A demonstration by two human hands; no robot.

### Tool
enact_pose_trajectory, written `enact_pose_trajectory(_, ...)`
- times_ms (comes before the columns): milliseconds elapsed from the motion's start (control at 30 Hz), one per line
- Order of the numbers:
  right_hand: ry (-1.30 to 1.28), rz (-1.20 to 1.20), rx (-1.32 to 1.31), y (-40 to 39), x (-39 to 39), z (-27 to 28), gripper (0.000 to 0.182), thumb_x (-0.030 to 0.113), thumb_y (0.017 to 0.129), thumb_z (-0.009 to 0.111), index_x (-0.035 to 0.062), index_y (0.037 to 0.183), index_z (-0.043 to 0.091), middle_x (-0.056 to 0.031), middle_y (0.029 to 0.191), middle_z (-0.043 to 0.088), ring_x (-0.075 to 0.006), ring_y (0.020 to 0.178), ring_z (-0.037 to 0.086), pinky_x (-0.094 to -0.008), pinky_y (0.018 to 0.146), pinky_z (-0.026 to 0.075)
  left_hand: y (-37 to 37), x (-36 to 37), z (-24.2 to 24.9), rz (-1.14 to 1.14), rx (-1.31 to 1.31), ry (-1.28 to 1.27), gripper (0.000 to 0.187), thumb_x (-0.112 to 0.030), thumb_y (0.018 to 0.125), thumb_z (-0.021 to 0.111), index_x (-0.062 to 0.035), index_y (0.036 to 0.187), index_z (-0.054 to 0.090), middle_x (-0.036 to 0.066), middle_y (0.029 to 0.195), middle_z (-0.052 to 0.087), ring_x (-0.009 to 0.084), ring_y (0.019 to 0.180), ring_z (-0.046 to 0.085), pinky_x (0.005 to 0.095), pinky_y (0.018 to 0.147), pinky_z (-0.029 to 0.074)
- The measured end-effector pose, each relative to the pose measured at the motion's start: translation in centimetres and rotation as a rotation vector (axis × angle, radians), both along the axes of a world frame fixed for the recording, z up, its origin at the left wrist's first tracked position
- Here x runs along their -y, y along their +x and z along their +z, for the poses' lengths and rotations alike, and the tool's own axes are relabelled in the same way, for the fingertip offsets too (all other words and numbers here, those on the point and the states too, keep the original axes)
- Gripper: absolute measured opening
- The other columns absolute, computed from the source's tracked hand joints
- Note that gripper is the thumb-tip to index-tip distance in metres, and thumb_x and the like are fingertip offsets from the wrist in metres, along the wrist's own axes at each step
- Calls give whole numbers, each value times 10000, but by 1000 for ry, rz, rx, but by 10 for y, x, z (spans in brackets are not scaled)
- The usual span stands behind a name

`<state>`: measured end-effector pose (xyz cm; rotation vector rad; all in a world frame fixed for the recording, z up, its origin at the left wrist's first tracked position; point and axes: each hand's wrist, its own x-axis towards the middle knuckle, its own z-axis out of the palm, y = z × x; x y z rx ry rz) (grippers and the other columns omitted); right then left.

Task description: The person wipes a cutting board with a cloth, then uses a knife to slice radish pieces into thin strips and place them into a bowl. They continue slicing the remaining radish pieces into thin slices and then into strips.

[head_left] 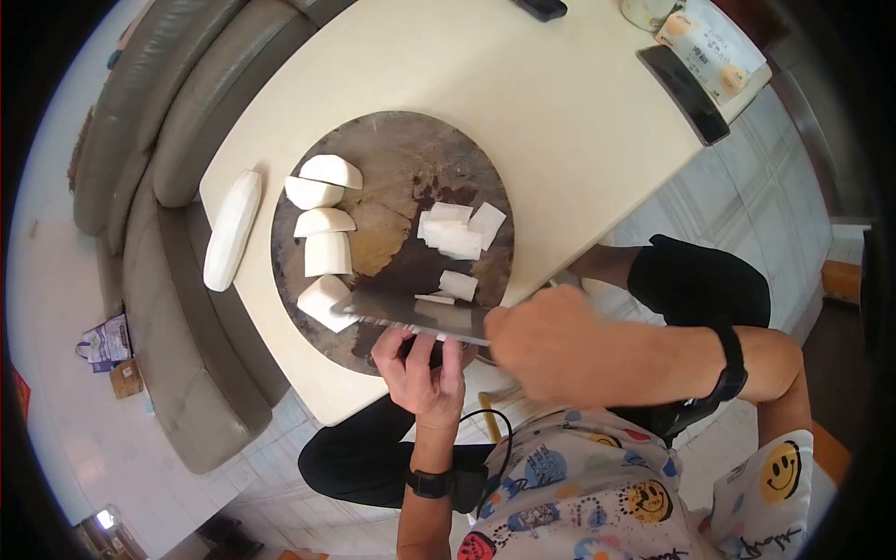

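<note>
My right hand point(541, 341) is closed round the handle of a cleaver point(411, 311), whose broad blade reaches left over the round wooden chopping board point(373, 140). Close against the blade's near side, my left hand point(422, 378) has its fingers curled on a piece of white radish, mostly hidden by the fingers and blade. Beyond the blade lie a thin slice point(435, 299) and another slice point(458, 285). Farther up the board are several overlapping white slices point(455, 231). Along the board's left side sit several thick radish chunks point(328, 254).
A whole peeled white radish point(231, 231) lies on the cream table point(392, 56), left of the board. A black phone point(684, 96), a printed packet point(714, 51) and a jar point(649, 11) are at the far right. A grey sofa point(182, 308) flanks the table's left.
</note>
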<state>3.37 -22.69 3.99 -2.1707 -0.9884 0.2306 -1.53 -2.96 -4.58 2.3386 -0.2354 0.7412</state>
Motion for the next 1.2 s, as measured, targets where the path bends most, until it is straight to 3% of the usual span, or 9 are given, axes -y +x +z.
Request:
enact_pose_trajectory(33, 0, 4, 10, 1, 5, 2, 169, 49, 649, 653, -73, 738, 578, -191, 622, 583, -331, 547, 643, -412, 499, 508, 1, 1, 1, 4, -13, 1, 260, -101, 750, 771, 3, 967, 675, 155, 1063, 556, 301, 958, 569, 360, 777, 496)
enact_pose_trajectory(100, -282, 55, -168, 5, 14, 7, 165, 66, 679, 652, -59, 761, 584, -170, 609, 586, -343, 546, 636, -426, 531, 509, 6, 4, 4, -1, 30, 3, 223, -32, 760, 748, 1, 970, 679, 152, 1061, 556, 291, 959, 573, 354, 778, 499)
enact_pose_trajectory(433, -197, 22, -55, -15, 26, 23, 149, 82, 747, 623, -23, 797, 530, -137, 613, 564, -313, 514, 609, -396, 463, 455, 2, -3, -3, -28, 74, 45, 276, -7, 745, 726, -6, 1011, 650, 165, 1024, 563, 306, 944, 572, 370, 790, 498)
enact_pose_trajectory(500, -175, 63, -61, -18, 28, 28, 159, 61, 675, 646, -60, 734, 560, -175, 585, 586, -297, 508, 628, -371, 483, 508, 1, -6, -7, -6, 86, 76, 315, -35, 726, 738, -2, 1024, 640, 183, 1053, 584, 345, 942, 579, 395, 819, 490)
enact_pose_trajectory(633, -179, 66, -42, -24, 27, 27, 158, 46, 667, 643, -71, 730, 557, -161, 589, 572, -278, 504, 628, -348, 443, 496, 2, -5, -5, -13, 108, 96, 314, -83, 718, 743, 1, 1004, 649, 183, 1077, 617, 378, 942, 587, 430, 855, 474)
enact_pose_trajectory(700, -219, 83, -29, -25, 26, 29, 176, 37, 669, 642, -97, 751, 564, -180, 631, 578, -270, 507, 628, -340, 430, 493, -4, -8, -7, -15, 49, 148, 205, -87, 747, 709, -14, 933, 661, 226, 1123, 605, 455, 1025, 550, 540, 932, 426)
enact_pose_trajectory(800, -242, 131, -55, -22, 25, 32, 218, 27, 659, 651, -134, 780, 568, -195, 659, 580, -273, 501, 621, -336, 429, 495, -9, -10, -9, -32, -19, 80, 209, -97, 758, 701, -15, 948, 671, 241, 1148, 607, 472, 1068, 548, 549, 971, 405)
enact_pose_trajectory(1033, -85, 108, -60, -13, 15, 19, 225, 25, 627, 634, -91, 770, 506, -166, 640, 545, -286, 501, 603, -364, 406, 455, -3, -6, -2, -21, -2, 91, 211, -87, 760, 704, -9, 954, 675, 225, 1141, 606, 440, 1034, 562, 502, 937, 438)
enact_pose_trajectory(1200, 26, 44, -1, -6, 0, 12, 170, 14, 606, 640, -114, 697, 577, -203, 644, 570, -293, 524, 629, -363, 430, 484, -3, -3, 0, -7, -9, 32, 250, -3, 707, 711, -7, 952, 664, 182, 1094, 585, 373, 976, 555, 454, 855, 470)
